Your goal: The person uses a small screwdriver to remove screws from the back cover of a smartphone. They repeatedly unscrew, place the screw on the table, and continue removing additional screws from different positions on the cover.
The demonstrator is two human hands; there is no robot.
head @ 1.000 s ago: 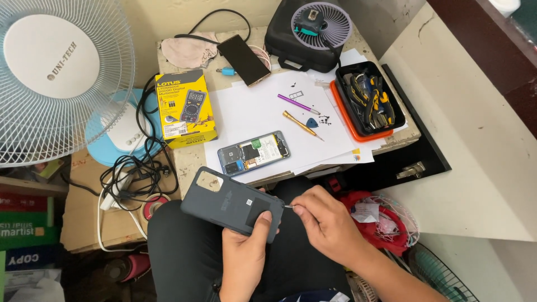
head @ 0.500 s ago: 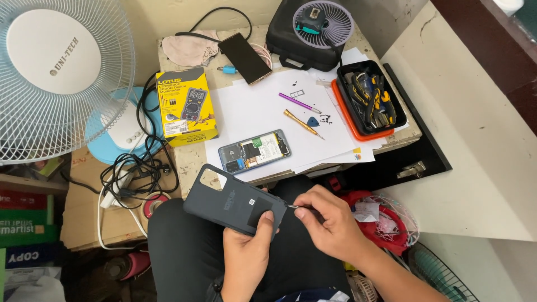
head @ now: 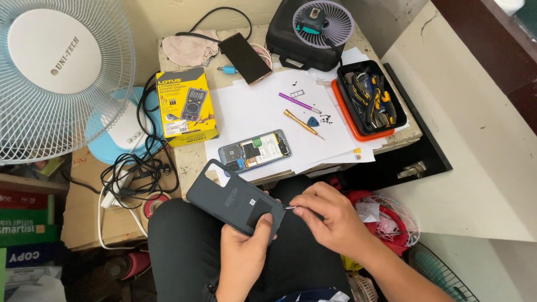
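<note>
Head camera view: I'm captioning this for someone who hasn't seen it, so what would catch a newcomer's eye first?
The dark grey phone back cover, held low in the middle by the left hand while the right hand puts a thin tool to its edge. Just above, an opened phone lies on white paper, and a big white fan fills the upper left.

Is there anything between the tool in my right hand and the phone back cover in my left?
Nothing visible. The right hand holds a thin metal tool whose tip sits right at the edge of the dark back cover, held by the left hand.
</note>
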